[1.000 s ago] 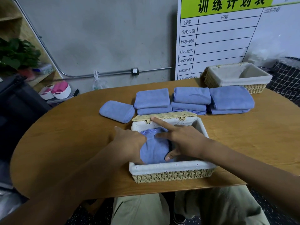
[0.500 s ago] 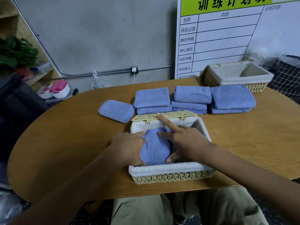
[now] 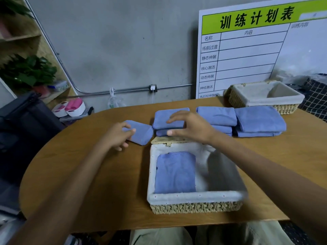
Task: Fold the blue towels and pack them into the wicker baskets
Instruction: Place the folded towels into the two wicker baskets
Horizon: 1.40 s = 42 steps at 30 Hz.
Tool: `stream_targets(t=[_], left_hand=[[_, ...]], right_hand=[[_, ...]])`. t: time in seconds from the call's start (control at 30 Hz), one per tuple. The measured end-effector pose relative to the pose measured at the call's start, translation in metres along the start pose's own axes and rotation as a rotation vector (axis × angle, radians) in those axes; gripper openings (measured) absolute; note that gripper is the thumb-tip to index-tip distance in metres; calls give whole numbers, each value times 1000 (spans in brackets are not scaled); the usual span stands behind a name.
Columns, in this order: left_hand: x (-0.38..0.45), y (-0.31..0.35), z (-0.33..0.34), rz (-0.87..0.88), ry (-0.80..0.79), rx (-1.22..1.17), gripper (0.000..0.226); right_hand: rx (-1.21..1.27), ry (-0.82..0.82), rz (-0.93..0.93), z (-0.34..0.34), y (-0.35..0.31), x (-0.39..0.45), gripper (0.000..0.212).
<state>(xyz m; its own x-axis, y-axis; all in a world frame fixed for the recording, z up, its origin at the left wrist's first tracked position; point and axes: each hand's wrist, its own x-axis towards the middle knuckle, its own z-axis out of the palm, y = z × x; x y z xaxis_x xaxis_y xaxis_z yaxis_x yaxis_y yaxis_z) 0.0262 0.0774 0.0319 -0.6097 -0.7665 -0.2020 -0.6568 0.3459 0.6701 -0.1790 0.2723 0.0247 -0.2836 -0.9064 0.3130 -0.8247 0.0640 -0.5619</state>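
We see a white chart board (image 3: 256, 55) leaning against the wall behind the wooden surface (image 3: 88, 174), a green plant (image 3: 26, 73) and pink slippers (image 3: 70, 106) at left.

Your wooden bench (image 3: 99, 174) has a rounded left end. Near basket (image 3: 194, 207) sits at your front edge, far basket (image 3: 261, 101) at back right. Between them: single folded towel (image 3: 141, 133), then three towel stacks (image 3: 258, 121) in a row.

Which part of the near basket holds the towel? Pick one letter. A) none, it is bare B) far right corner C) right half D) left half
D: the folded towel lies against the left wall of the near basket, and the white liner on the right is bare.
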Motion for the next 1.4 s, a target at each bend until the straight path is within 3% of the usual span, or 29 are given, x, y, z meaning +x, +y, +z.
stream_targets(t=[0.13, 0.33, 0.47, 0.57, 0.7, 0.87, 1.0, 1.1, 1.2, 1.3, 1.4], left_hand=[[50, -28, 29, -199, 53, -199, 70], [115, -53, 57, -97, 346, -176, 83], [120, -46, 60, -99, 409, -296, 71], [122, -46, 60, -127, 420, -541, 63], [121, -54, 45, -91, 326, -665, 50], [103, -57, 8, 16, 352, -704, 53], [66, -26, -21, 223, 422, -674, 54], [27, 15, -28, 362, 328, -832, 52], [-17, 51, -10, 456, 115, -965, 51], [-50, 72, 24, 475, -76, -1001, 57], [-68, 79, 63, 461, -203, -1021, 55]], right_hand=[[42, -29, 11, 31, 1, 53, 32], [63, -51, 50, 70, 13, 71, 25], [153, 8, 42, 73, 16, 72, 19], [158, 8, 42, 75, 17, 72, 20], [197, 19, 47, 74, 18, 73, 18], [244, 9, 23, 66, 10, 70, 24], [357, 15, 6, 45, -10, 67, 37], [490, 1, -29, 17, -33, 58, 50], [672, 3, -14, -12, -45, 37, 56], [858, 36, 29, -32, -43, 1, 58], [883, 84, 58, -39, -31, -42, 57]])
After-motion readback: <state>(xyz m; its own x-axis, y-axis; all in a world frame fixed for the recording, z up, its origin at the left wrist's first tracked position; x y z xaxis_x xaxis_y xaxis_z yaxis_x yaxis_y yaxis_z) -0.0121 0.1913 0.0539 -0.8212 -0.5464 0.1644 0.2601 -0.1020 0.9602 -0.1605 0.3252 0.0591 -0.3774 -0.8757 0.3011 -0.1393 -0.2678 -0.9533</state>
